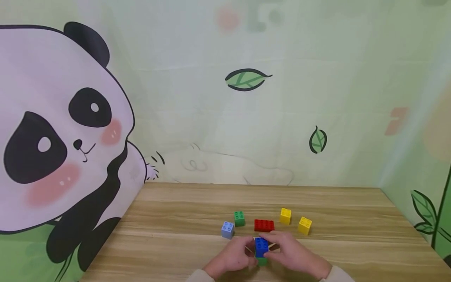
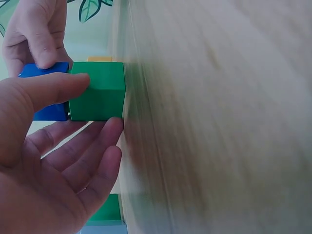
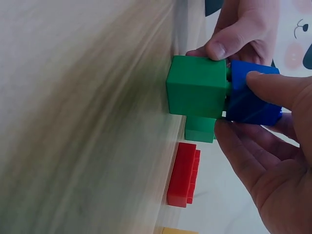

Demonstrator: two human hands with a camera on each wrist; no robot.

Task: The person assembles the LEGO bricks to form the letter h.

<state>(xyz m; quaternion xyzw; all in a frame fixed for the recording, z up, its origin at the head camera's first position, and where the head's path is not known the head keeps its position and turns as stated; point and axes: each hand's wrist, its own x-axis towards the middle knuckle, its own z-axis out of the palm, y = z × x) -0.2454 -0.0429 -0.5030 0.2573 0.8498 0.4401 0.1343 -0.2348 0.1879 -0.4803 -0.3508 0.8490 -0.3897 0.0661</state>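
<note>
Near the front of the table, a dark blue toy building brick (image 1: 261,247) stands over a green building brick (image 1: 262,261). My left hand (image 1: 236,253) holds the green brick (image 2: 100,102) low down, thumb on one side and fingers on the other. From the right, my right hand (image 1: 291,251) grips the blue brick (image 3: 240,95) between thumb and fingers. The blue brick tilts slightly in the right wrist view, and a narrow gap with green studs shows between the two. The green brick's bottom is right at the tabletop.
Beyond the hands on the wooden table (image 1: 169,227) lie a light blue brick (image 1: 227,230), another green brick (image 1: 239,219), a longer red brick (image 1: 264,225) and two yellow bricks, one farther back (image 1: 285,216). A printed panda cloth (image 1: 190,117) hangs behind the table.
</note>
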